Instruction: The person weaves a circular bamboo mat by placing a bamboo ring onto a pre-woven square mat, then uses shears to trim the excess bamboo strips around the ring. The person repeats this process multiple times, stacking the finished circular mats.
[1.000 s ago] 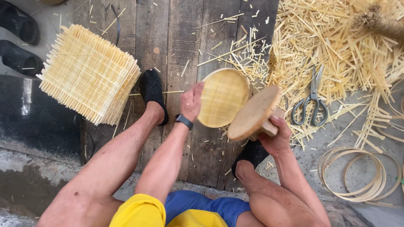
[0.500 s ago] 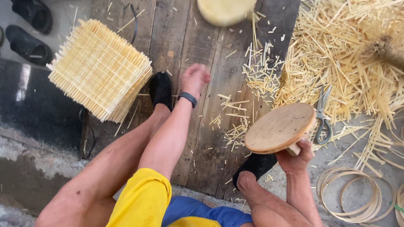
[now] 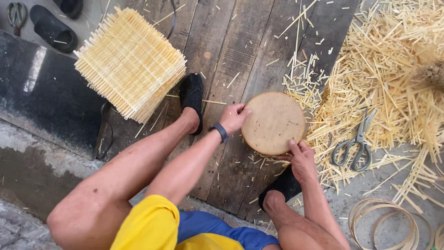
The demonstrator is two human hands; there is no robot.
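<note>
A round wooden disc lies flat on the dark wooden boards between my feet. My left hand, with a dark watch on its wrist, grips the disc's left rim. At the disc's lower right rim, my right hand presses with its fingers and thumb. My feet in black shoes rest on the boards at either side.
A stack of woven bamboo mats sits at upper left. Scissors lie right of the disc on a heap of bamboo slivers. Thin bamboo hoops lie at lower right. Black sandals and another pair of scissors rest at top left.
The woven round piece left my left hand and is gone from view. The wooden disc, held tilted in my right hand, now lies flat on the boards under both hands.
</note>
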